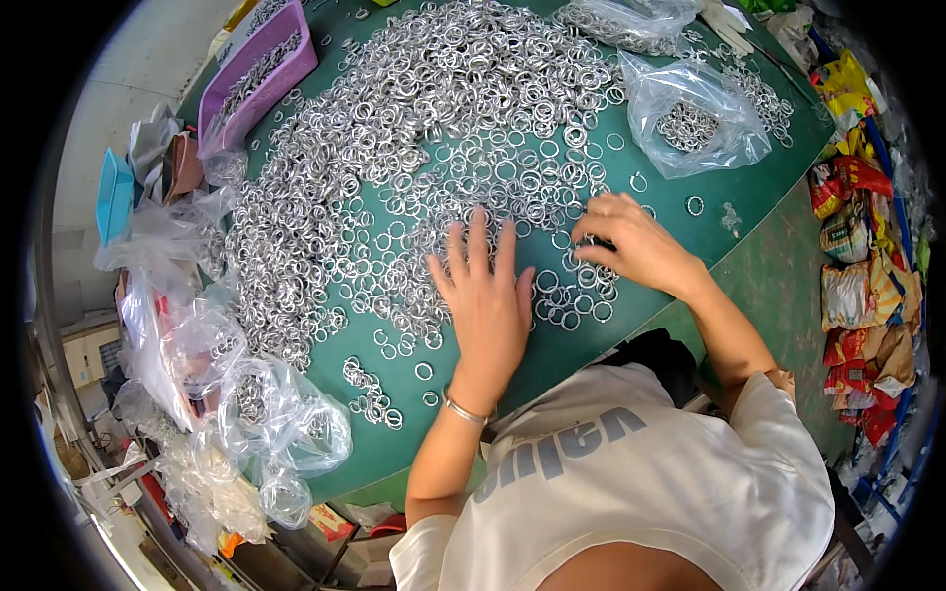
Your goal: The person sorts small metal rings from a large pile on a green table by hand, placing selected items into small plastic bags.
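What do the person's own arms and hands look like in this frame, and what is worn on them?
Both forearms are bare. The left hand has a thin silver bangle at the wrist; the right hand shows nothing worn. Short white T-shirt sleeves end above the elbows.

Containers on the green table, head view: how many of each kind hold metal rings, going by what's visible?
Purple tray with rings: 1
Clear plastic bags with rings at the far right, one opened, one at the edge: 2
Total: 3
The crumpled bags on the left are too tangled to count.
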A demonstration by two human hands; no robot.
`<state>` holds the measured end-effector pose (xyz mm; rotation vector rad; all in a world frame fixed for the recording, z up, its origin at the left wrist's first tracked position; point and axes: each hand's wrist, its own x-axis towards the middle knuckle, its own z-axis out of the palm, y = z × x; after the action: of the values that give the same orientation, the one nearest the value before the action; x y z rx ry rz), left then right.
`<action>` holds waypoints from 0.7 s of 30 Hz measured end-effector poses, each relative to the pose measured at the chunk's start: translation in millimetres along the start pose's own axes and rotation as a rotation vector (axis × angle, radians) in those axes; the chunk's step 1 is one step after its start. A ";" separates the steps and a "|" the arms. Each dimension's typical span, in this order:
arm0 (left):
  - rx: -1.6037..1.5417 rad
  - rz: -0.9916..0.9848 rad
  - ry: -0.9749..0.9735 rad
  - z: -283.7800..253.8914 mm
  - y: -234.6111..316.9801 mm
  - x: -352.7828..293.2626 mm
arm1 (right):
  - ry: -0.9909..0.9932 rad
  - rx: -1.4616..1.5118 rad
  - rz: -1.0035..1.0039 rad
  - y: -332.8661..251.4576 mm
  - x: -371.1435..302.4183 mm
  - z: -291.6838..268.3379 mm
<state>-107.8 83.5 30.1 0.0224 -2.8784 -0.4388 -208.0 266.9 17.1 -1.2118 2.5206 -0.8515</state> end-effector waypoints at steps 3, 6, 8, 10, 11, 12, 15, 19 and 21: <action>0.147 -0.088 -0.076 15.7 -15.2 5.5 | 0.296 -0.010 0.076 0.4 19.3 4.9; 0.002 -0.018 -0.036 14.8 -26.0 -6.6 | 0.272 -0.122 -0.075 -11.3 36.2 21.1; -0.079 0.030 0.068 10.9 -31.2 -13.1 | 0.259 -0.195 -0.138 -12.4 38.4 31.4; -0.183 -0.073 0.118 7.9 -41.5 -25.1 | 0.256 -0.245 -0.088 -5.4 35.8 25.1; -0.235 -0.125 0.143 6.1 -46.8 -29.9 | 0.255 -0.270 -0.063 -1.7 33.0 19.4; -0.218 -0.123 0.206 3.3 -49.4 -32.0 | 0.233 -0.243 0.001 -2.4 29.1 11.1; -0.201 -0.182 0.212 -5.0 -58.4 -39.8 | 0.226 -0.279 0.112 7.8 18.0 -4.9; -0.050 -0.272 0.214 -13.3 -58.9 -45.4 | 0.360 -0.270 0.147 -7.7 23.0 -7.3; -0.115 -0.236 0.221 -14.6 -46.0 -36.2 | 0.360 -0.152 -0.017 -19.8 35.3 2.8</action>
<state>-70.2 37.0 22.0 0.3696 -2.6380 -0.6036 -216.6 228.9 28.3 -1.2178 2.9111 -0.9735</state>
